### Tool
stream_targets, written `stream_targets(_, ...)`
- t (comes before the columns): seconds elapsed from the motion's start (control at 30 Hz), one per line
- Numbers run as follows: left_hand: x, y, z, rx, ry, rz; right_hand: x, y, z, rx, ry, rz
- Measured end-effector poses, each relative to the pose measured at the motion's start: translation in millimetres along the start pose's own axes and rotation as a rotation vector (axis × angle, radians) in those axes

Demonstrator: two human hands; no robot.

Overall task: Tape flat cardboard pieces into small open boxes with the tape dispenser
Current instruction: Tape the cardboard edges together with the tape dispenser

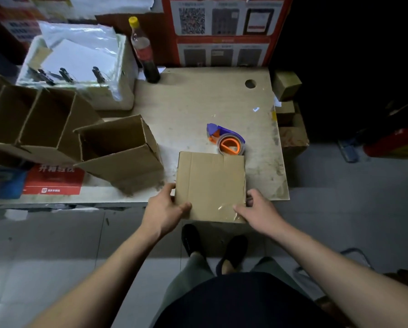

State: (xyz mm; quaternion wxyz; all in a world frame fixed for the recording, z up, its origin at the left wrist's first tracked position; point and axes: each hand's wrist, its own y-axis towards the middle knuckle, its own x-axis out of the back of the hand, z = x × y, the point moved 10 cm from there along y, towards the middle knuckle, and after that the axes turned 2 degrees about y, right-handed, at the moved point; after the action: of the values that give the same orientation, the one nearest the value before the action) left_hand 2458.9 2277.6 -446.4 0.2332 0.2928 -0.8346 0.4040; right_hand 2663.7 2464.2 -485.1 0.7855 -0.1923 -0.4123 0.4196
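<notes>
A small cardboard box (210, 183) sits at the table's front edge with its closed brown face up, and clear tape shines near its front right corner. My left hand (165, 209) grips its left side, thumb on top. My right hand (257, 209) grips its right front corner, thumb on the taped spot. Just behind the box lies the purple and orange tape dispenser (226, 138), untouched. An open finished box (120, 152) lies tipped on its side to the left.
Several more open cardboard boxes (32, 124) stand at the far left. A white foam box (80, 67) with plastic sheets and a dark bottle (143, 50) are at the back. The wooden table (198, 102) ends at the right by stacked cartons (290, 114).
</notes>
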Motion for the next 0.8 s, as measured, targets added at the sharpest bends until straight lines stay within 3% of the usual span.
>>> stream_targets(0.53,5,81,-37,-0.034,-0.098,-0.001,27,53,38,0.060,0.244,-0.179)
stream_targets(0.67,12,85,-30,-0.052,-0.100,0.029,25,59,45,0.073,0.264,-0.158)
stream_targets(0.8,24,92,-1,-0.029,-0.080,0.038,2,74,34,-0.032,0.315,-0.039)
